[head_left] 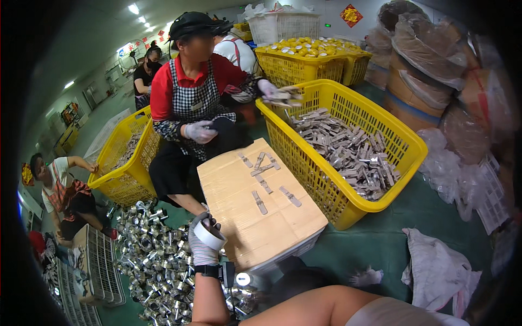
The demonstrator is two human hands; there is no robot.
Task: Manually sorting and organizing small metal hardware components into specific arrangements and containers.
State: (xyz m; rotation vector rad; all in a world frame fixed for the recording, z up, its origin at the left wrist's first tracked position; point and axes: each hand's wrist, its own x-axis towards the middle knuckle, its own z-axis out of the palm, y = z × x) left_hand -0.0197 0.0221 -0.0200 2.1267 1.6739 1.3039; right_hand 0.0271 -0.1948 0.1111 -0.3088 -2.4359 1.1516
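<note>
My left hand, in a striped glove with grey fingertips, is closed round a white ring that looks like a tape roll. It hovers by the near left edge of a brown board. A black band with a small device circles that wrist. On the board lie several flat grey metal pieces, one a clip-like piece towards its right side. Left of the hand, small shiny metal cups with stems are heaped on the floor. My right hand cannot be made out; a bare limb crosses the lower edge.
A yellow basket of grey metal pieces borders the board's right side. Across the board sits a co-worker with gloved hands, one holding pieces over that basket. Another yellow basket stands left. A white cloth sack lies on the right.
</note>
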